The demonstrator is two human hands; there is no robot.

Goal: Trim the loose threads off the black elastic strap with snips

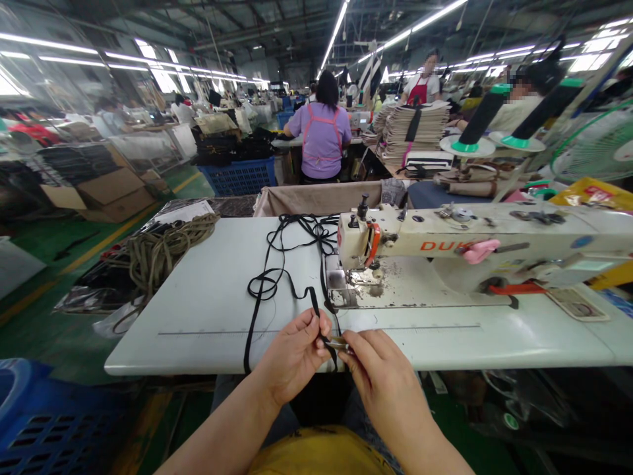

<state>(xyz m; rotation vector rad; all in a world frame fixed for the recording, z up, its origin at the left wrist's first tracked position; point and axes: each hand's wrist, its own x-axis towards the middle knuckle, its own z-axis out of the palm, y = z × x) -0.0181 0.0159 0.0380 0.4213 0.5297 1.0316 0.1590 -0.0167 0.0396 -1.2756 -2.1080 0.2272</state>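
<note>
My left hand [299,349] pinches a narrow black strap [315,300] above the table's front edge. Close on its right, my right hand [378,359] is closed around small metal thread snips [338,343], whose blades reach the strap beside my left fingertips. Whether the blades are cutting I cannot tell. More of the strap lies in loose loops across the pale tabletop [198,303], and one length hangs over the front edge. Just beyond my hands stands the sewing machine [363,244], its needle area right of the loops.
A bundle of olive cords [168,251] lies at the table's left end. A blue basket [30,422] stands on the floor at lower left. Behind the table is a fabric-lined bin [316,198]. A person in purple [319,135] sits beyond, back turned. Thread cones [482,119] stand at right.
</note>
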